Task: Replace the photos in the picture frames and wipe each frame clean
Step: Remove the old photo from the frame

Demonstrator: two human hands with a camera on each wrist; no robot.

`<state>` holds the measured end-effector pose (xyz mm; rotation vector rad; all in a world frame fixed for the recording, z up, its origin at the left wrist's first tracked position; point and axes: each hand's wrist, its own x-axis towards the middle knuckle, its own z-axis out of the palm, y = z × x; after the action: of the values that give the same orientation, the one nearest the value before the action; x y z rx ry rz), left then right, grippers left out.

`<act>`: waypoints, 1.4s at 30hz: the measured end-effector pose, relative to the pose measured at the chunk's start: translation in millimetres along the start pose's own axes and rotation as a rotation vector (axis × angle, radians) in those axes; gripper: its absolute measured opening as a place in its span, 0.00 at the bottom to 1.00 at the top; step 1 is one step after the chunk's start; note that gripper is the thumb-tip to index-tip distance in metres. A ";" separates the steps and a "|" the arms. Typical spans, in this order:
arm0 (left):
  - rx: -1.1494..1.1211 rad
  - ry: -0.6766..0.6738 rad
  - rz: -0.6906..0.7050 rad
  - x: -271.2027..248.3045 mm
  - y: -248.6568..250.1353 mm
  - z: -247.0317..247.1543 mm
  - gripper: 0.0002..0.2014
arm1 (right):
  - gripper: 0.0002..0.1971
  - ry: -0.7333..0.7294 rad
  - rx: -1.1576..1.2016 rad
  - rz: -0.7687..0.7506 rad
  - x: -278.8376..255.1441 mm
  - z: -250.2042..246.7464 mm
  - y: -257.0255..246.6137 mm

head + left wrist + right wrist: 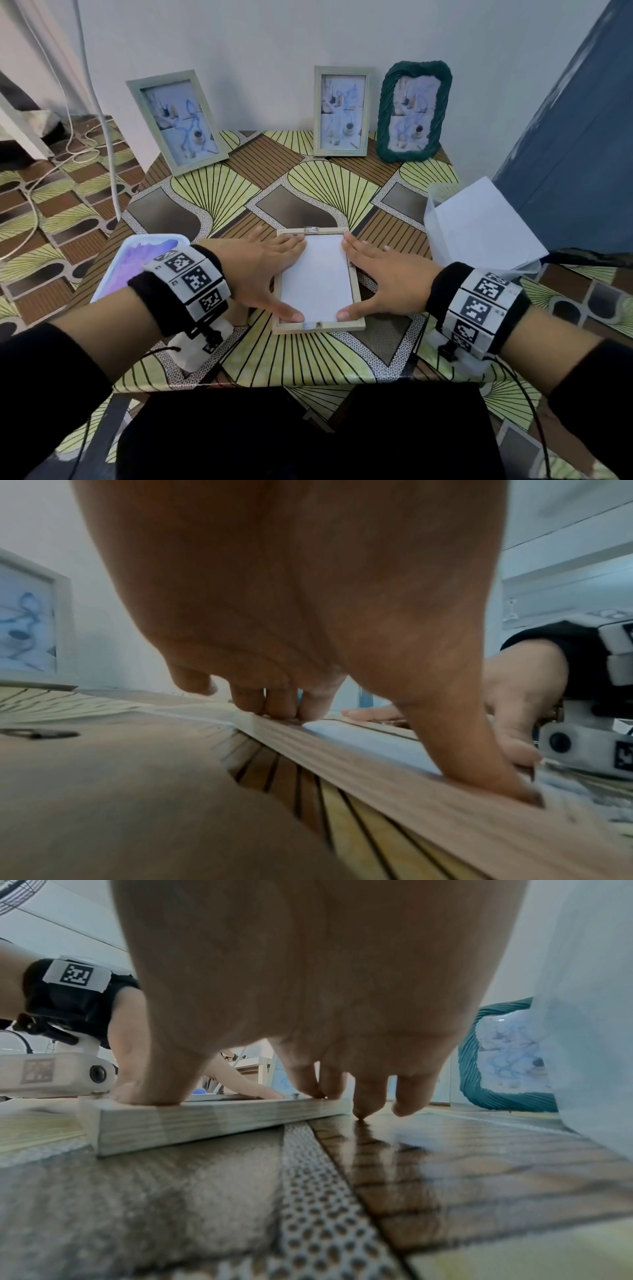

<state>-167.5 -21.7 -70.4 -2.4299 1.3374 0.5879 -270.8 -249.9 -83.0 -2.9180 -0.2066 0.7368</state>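
A pale wooden picture frame (318, 327) lies face down, flat on the near middle of the patterned worktop (219, 192), its long sides running away from the person. A plain white sheet (317, 277) fills its opening, and small metal tabs sit on the far and near rails. Count of frames: four in all. Three stand upright against the back wall, each with a pale blue print: one light frame at the far left (176, 121), one light frame at centre-right (342, 111), and just beside it one dark green frame with a ribbed, wavy border (412, 113). One white tray holding something purple (137, 260) sits at the left edge, partly under the left wrist. One stack of white sheets (479, 222) sits at the right edge. The left hand (262, 270) is spread flat; its fingers rest along the frame's left rail and the thumb tip presses the near left corner. The right hand (383, 277) mirrors it, spread, with the thumb on the near right corner and two fingers on the right rail; the right wrist view shows its other two fingertips reaching down to the worktop past the rail. Neither hand curls round anything. Both wrists carry black bands with printed marker blocks.
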 end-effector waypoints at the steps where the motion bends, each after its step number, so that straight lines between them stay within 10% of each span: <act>1: 0.000 0.005 0.002 1.2 -0.8 1.2 0.63 | 0.65 -0.003 0.000 0.002 0.1 0.3 -0.2; 27: -0.091 0.344 0.075 4.1 5.5 -1.9 0.49 | 0.66 0.046 0.007 -0.013 2.7 1.7 1.6; 34: 0.031 0.093 -0.015 16.7 24.3 10.5 0.59 | 0.64 0.071 -0.022 -0.005 3.5 3.4 0.0; 42: -0.059 0.132 0.033 24.1 23.0 9.7 0.59 | 0.62 0.189 -0.084 -0.078 5.9 -3.8 -6.2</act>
<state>-177.4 -46.8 -92.1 -2.5378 1.4334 0.4890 -264.5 -243.2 -81.4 -3.0153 -0.3371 0.4476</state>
